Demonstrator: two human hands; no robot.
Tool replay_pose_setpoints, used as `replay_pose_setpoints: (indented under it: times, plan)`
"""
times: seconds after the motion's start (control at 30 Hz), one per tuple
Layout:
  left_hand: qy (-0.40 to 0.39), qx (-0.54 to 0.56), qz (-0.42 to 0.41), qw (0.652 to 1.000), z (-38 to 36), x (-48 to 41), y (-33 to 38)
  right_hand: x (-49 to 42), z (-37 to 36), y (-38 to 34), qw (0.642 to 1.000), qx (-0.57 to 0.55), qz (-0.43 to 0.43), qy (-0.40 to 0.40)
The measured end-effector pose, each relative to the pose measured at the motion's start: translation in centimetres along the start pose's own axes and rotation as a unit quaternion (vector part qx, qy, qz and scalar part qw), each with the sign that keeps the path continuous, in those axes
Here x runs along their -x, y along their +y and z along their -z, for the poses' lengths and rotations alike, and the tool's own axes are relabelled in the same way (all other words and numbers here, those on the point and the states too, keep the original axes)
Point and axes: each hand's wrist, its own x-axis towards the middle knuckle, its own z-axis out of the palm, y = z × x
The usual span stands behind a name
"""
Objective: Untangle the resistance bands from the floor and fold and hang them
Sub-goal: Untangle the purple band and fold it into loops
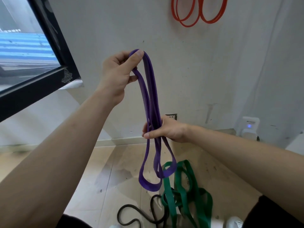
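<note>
Floor [115, 162]: green band [184, 191] and black band [139, 214] lie tangled; right hand [166, 130] clasps folded purple band [150, 102] mid-length; left hand [117, 74] pinches its top; orange bands [197, 12] hang on wall [213, 63]

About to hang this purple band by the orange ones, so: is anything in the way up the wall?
Nothing visible: bare wall runs from the purple band up to the orange bands; the hook itself is out of frame.
</note>
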Motion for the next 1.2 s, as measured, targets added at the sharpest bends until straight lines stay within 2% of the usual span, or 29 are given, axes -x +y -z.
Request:
replay_pose_setpoints:
  times: [0.17,0.37,0.53,0.63,0.73,0.93,1.07,1.2]
  plan:
    - [0.024,0.015,0.011,1.000,1.2,0.0,-0.8,1.3,1.2,0.2,0.999,0.019,-0.014,0.036]
    - [0.052,0.057,0.103,0.992,5.1,-0.8,-4.1,3.0,3.8,0.6,0.988,0.049,0.011,0.145]
    - [-0.004,0.056,0.165,0.985,8.0,0.0,-8.0,4.5,5.9,0.3,0.969,0.114,0.057,0.211]
    - [-0.069,0.027,0.210,0.975,8.8,0.9,-10.0,5.2,7.3,0.1,0.960,0.121,0.071,0.243]
    - [-0.150,-0.042,0.238,0.959,8.9,1.6,-11.3,5.8,8.2,0.1,0.959,0.125,0.078,0.242]
    - [-0.267,-0.215,0.223,0.912,8.0,2.0,-11.7,6.3,8.5,-0.3,0.959,0.151,0.071,0.230]
    - [-0.270,-0.257,0.178,0.911,5.3,2.2,-10.9,6.1,8.2,-0.6,0.957,0.181,0.063,0.216]
    - [-0.284,-0.306,0.084,0.905,0.2,3.7,-9.8,6.0,7.0,-0.9,0.955,0.214,0.073,0.193]
